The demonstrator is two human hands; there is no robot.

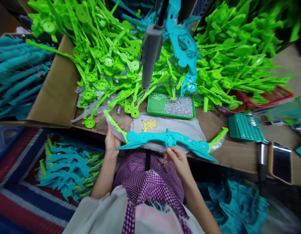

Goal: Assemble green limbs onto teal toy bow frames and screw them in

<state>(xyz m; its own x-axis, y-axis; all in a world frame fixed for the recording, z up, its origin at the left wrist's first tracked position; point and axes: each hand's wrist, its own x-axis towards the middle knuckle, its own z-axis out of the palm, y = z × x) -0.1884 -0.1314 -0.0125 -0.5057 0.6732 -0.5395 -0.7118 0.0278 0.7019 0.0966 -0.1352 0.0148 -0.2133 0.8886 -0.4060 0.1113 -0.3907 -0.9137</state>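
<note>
A turquoise plastic toy bow [150,136] lies crosswise at the table's front edge, over a grey cloth with a yellow cartoon print. Lime green limbs stick out at both of its ends, the left limb [113,123] and the right limb [217,139]. My left hand [112,140] is closed around the left end, by the lime limb, with some fingers hidden beneath. At the bow's middle, my right hand [176,158] has thumb and fingers pinched together on the lower edge of the grip. Clear film shows around the right limb.
A grey electric screwdriver [151,53] hangs above the table. Behind the cloth sits a green tray [150,113] of small silvery screws. Heaps of lime parts [99,58] cover the back. A cardboard box [55,84] stands left; a teal basket [245,128] and a phone [281,162] lie right.
</note>
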